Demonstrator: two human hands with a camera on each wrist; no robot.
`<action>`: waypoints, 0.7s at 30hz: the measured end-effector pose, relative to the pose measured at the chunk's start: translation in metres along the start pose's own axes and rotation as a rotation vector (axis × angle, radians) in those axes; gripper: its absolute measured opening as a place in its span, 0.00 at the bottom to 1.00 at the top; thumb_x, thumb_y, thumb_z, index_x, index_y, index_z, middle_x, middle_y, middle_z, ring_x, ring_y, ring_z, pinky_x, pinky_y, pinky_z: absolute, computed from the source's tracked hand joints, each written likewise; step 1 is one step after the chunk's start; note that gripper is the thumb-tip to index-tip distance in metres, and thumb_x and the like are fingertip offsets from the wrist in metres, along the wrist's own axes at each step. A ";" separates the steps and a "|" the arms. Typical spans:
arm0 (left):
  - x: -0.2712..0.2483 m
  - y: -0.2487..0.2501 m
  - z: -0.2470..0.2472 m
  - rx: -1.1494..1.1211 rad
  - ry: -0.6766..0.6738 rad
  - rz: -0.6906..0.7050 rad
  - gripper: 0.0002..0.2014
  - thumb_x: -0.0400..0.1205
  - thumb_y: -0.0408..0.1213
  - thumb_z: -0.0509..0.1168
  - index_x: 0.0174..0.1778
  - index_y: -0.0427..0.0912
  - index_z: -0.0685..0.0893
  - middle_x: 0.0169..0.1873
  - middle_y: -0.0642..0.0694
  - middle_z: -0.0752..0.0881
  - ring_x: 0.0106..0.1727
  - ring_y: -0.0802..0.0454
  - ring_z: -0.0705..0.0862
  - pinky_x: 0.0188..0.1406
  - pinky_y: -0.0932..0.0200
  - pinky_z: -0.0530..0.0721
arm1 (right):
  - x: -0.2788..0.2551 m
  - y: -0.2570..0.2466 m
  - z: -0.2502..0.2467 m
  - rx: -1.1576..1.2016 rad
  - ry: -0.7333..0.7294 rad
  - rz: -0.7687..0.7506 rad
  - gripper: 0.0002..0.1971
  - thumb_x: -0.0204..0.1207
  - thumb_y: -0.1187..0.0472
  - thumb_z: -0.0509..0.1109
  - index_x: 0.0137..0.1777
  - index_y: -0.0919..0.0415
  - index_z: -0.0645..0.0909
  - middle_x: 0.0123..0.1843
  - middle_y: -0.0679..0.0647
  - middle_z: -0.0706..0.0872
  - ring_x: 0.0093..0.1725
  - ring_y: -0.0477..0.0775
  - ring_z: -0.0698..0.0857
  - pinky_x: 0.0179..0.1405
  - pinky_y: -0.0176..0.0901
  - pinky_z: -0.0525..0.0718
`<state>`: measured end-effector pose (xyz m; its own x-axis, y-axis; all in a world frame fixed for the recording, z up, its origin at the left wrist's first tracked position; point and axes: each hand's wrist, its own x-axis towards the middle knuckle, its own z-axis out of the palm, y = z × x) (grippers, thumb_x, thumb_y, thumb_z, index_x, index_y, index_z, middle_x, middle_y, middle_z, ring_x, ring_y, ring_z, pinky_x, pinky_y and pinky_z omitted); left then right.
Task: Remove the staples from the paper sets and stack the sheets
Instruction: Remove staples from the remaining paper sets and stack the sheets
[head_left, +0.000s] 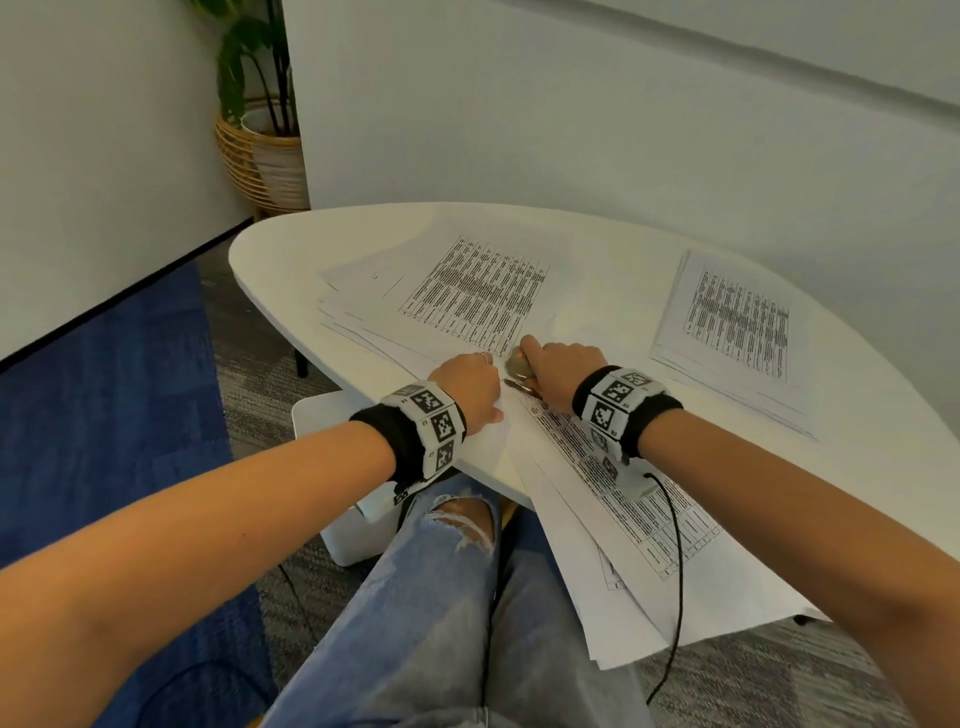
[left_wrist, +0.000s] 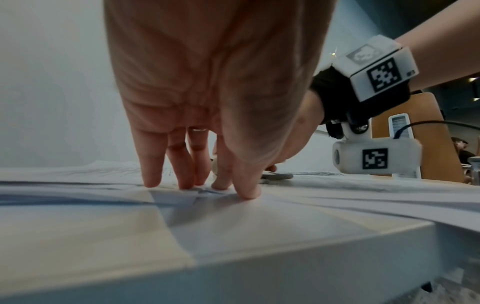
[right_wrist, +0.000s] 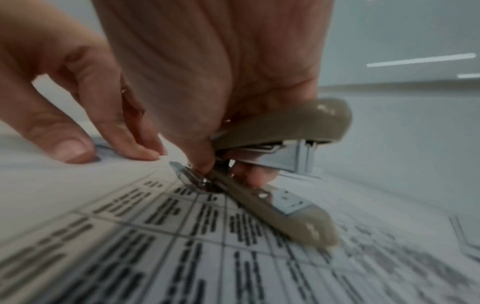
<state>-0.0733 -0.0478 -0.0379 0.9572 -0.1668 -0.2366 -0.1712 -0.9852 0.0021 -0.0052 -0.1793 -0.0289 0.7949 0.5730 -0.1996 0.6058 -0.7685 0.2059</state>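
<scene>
A stapled paper set with a printed table lies at the near edge of the white table and hangs over it toward my lap. My left hand presses straight fingers flat on the set's corner. Just to its right, my right hand grips a beige stapler-shaped staple remover. In the right wrist view the remover stands hinged apart, its metal tip on the sheet's corner. The staple itself is hidden. A loose spread of sheets lies further back.
A neater paper stack sits at the table's right. A white box stands under the near table edge by my knee. A black cable hangs from my right wrist. A potted plant in a wicker basket stands far left.
</scene>
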 end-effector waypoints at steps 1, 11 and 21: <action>0.000 0.000 0.001 -0.007 0.006 -0.003 0.24 0.86 0.49 0.56 0.71 0.36 0.77 0.71 0.38 0.70 0.70 0.41 0.73 0.63 0.51 0.75 | 0.001 0.001 0.000 -0.029 0.017 -0.018 0.17 0.82 0.57 0.60 0.67 0.58 0.64 0.50 0.55 0.82 0.38 0.56 0.77 0.36 0.46 0.73; 0.001 0.000 0.005 -0.057 0.041 -0.009 0.23 0.85 0.49 0.58 0.70 0.37 0.78 0.72 0.40 0.70 0.69 0.42 0.74 0.62 0.50 0.77 | 0.004 -0.009 -0.001 0.145 -0.067 0.143 0.10 0.83 0.56 0.57 0.58 0.60 0.65 0.38 0.52 0.75 0.38 0.55 0.76 0.35 0.45 0.71; 0.000 0.001 0.006 -0.085 0.059 -0.021 0.21 0.85 0.48 0.59 0.69 0.38 0.79 0.70 0.41 0.72 0.69 0.42 0.73 0.61 0.50 0.77 | 0.002 -0.019 -0.008 0.236 -0.103 0.216 0.12 0.83 0.56 0.58 0.60 0.62 0.67 0.42 0.54 0.74 0.41 0.56 0.76 0.37 0.46 0.73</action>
<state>-0.0753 -0.0481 -0.0440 0.9729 -0.1452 -0.1797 -0.1326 -0.9879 0.0805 -0.0145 -0.1609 -0.0255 0.8889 0.3672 -0.2740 0.3893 -0.9206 0.0291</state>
